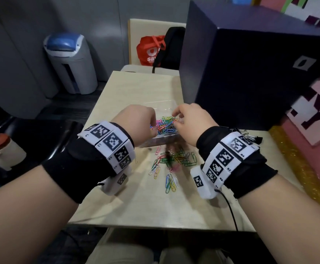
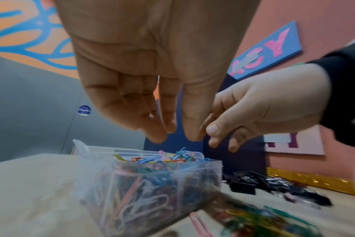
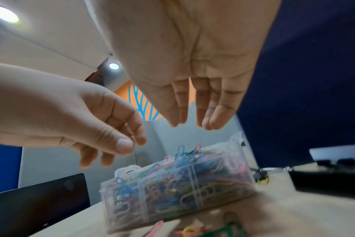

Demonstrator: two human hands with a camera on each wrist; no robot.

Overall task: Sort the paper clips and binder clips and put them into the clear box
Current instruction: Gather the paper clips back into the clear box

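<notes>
A clear box (image 1: 155,141) heaped with coloured paper clips (image 1: 164,124) stands mid-table. Both hands hover just over its top. My left hand (image 1: 142,119) hangs above the box's left side, fingers (image 2: 168,125) pointing down and relaxed, nothing between them. My right hand (image 1: 185,115) is over the right side, its fingers (image 3: 213,118) straight and empty. The two wrist views show the box wall (image 2: 192,176) (image 3: 172,192) packed with clips. Loose paper clips (image 1: 174,161) lie scattered in front of the box. Black binder clips (image 1: 254,138) (image 2: 274,186) sit in a pile to the right.
A large dark blue box (image 1: 250,63) stands on the table's back right, close behind the clear box. A pink board with gold trim (image 1: 298,168) borders the right side. A chair with a red bag (image 1: 151,50) is beyond the table, a bin (image 1: 71,61) at left.
</notes>
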